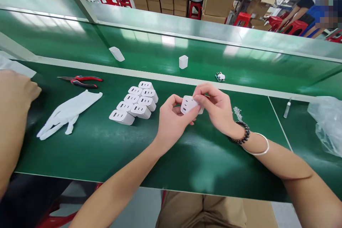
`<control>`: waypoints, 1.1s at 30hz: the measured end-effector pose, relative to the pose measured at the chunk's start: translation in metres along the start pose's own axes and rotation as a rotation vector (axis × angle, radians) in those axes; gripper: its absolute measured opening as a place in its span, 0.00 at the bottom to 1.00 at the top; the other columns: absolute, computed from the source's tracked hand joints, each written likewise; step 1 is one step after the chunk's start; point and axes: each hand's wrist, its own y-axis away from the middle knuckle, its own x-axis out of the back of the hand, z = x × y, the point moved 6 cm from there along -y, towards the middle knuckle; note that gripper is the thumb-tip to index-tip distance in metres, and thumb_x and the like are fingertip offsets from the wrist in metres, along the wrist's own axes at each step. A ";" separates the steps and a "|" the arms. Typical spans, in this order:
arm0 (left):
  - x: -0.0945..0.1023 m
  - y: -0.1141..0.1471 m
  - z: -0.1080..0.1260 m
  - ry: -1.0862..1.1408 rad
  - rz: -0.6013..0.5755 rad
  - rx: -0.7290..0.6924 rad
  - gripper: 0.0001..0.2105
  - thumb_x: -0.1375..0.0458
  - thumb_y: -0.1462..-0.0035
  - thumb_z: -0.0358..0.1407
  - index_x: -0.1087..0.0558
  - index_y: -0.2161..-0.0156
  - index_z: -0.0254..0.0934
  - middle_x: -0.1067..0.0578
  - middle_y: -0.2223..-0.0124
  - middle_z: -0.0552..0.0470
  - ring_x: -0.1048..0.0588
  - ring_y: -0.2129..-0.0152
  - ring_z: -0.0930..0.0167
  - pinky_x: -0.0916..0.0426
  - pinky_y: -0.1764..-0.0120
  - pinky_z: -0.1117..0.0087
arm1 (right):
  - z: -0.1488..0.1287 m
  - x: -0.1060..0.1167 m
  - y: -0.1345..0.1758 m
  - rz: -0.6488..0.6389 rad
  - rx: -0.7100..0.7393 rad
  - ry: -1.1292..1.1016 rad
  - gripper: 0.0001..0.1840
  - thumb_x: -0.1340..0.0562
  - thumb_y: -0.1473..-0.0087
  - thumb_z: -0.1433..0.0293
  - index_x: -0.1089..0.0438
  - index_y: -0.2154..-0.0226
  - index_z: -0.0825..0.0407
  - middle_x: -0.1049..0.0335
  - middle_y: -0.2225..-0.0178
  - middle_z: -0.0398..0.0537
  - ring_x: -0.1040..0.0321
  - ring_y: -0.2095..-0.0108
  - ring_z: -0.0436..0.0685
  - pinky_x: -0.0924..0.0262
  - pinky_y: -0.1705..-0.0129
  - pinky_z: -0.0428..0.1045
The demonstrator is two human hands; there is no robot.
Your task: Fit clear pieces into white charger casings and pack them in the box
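A white charger block (189,104) with several port slots in its face is gripped between the thumb and fingers of my left hand (173,117). The fingers of my right hand (213,105) are pinched together against the charger's right end; whatever is between their tips is hidden. Left of my hands, several similar white charger blocks (135,101) stand in two slanting rows, slots facing up. Beside my right wrist lies a small heap of tiny clear pieces (237,113).
Pliers (82,80) and a white glove (71,112) lie left, near a co-worker's hand (20,89). Along the back are a white casing (183,62), another white piece (117,53) and a small circuit board (220,76). A small tube (287,108) and plastic bag (327,121) lie right.
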 end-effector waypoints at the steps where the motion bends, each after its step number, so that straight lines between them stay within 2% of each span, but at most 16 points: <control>1: -0.001 0.003 0.002 0.000 0.006 0.003 0.20 0.29 0.57 0.40 0.36 0.69 0.37 0.27 0.74 0.57 0.26 0.81 0.75 0.29 0.79 0.74 | -0.005 -0.001 0.002 -0.006 0.001 -0.006 0.08 0.36 0.42 0.64 0.30 0.69 0.50 0.33 0.64 0.46 0.37 0.68 0.52 0.40 0.72 0.48; 6: -0.002 0.010 0.010 -0.017 0.043 -0.036 0.18 0.30 0.56 0.39 0.36 0.70 0.38 0.26 0.74 0.58 0.26 0.80 0.76 0.30 0.78 0.75 | -0.017 -0.004 0.009 0.001 0.067 0.011 0.03 0.36 0.41 0.70 0.28 0.68 0.47 0.32 0.63 0.46 0.34 0.66 0.54 0.37 0.69 0.51; 11: -0.001 0.012 0.010 -0.059 0.066 -0.046 0.17 0.31 0.55 0.38 0.37 0.71 0.38 0.29 0.76 0.59 0.29 0.81 0.77 0.34 0.80 0.77 | -0.021 -0.005 0.012 0.014 0.160 0.074 0.04 0.37 0.41 0.72 0.28 0.67 0.46 0.32 0.64 0.47 0.33 0.62 0.56 0.35 0.64 0.53; 13: -0.001 0.011 0.010 -0.068 0.055 -0.046 0.17 0.31 0.55 0.39 0.37 0.72 0.38 0.29 0.76 0.59 0.29 0.81 0.78 0.35 0.80 0.77 | -0.021 -0.005 0.011 0.009 0.153 0.079 0.03 0.36 0.42 0.71 0.28 0.67 0.47 0.31 0.64 0.47 0.33 0.62 0.56 0.35 0.65 0.53; 16: 0.001 0.009 0.011 -0.082 0.028 -0.070 0.17 0.31 0.54 0.39 0.37 0.72 0.37 0.29 0.75 0.58 0.28 0.79 0.77 0.34 0.77 0.77 | -0.015 -0.003 0.005 -0.051 0.035 0.034 0.02 0.34 0.44 0.69 0.27 0.68 0.48 0.31 0.64 0.46 0.34 0.66 0.54 0.36 0.68 0.51; 21: 0.003 0.005 0.008 -0.106 -0.039 -0.028 0.18 0.30 0.57 0.39 0.38 0.73 0.37 0.29 0.75 0.58 0.30 0.78 0.77 0.35 0.76 0.75 | -0.005 -0.002 -0.003 -0.193 -0.161 -0.097 0.08 0.29 0.50 0.65 0.27 0.70 0.50 0.32 0.66 0.45 0.33 0.66 0.52 0.34 0.69 0.47; 27: 0.002 0.002 -0.012 -0.117 -0.147 0.036 0.21 0.30 0.59 0.43 0.38 0.71 0.37 0.32 0.75 0.59 0.34 0.79 0.78 0.40 0.75 0.75 | 0.011 0.002 0.002 -0.202 -0.281 -0.131 0.10 0.27 0.53 0.64 0.27 0.73 0.50 0.33 0.67 0.45 0.34 0.68 0.52 0.37 0.71 0.46; 30: 0.002 -0.007 -0.031 -0.158 -0.178 0.087 0.21 0.30 0.58 0.45 0.37 0.70 0.36 0.31 0.72 0.57 0.34 0.76 0.77 0.40 0.74 0.74 | 0.037 0.007 0.009 -0.209 -0.434 -0.093 0.13 0.28 0.52 0.59 0.24 0.66 0.47 0.33 0.70 0.44 0.39 0.74 0.50 0.44 0.77 0.45; 33: 0.000 -0.017 -0.048 -0.122 -0.231 0.154 0.18 0.31 0.56 0.42 0.32 0.66 0.35 0.29 0.69 0.54 0.32 0.73 0.76 0.39 0.71 0.73 | 0.064 0.013 0.014 -0.256 -0.586 -0.056 0.18 0.29 0.52 0.56 0.24 0.60 0.47 0.31 0.70 0.45 0.41 0.76 0.49 0.48 0.79 0.44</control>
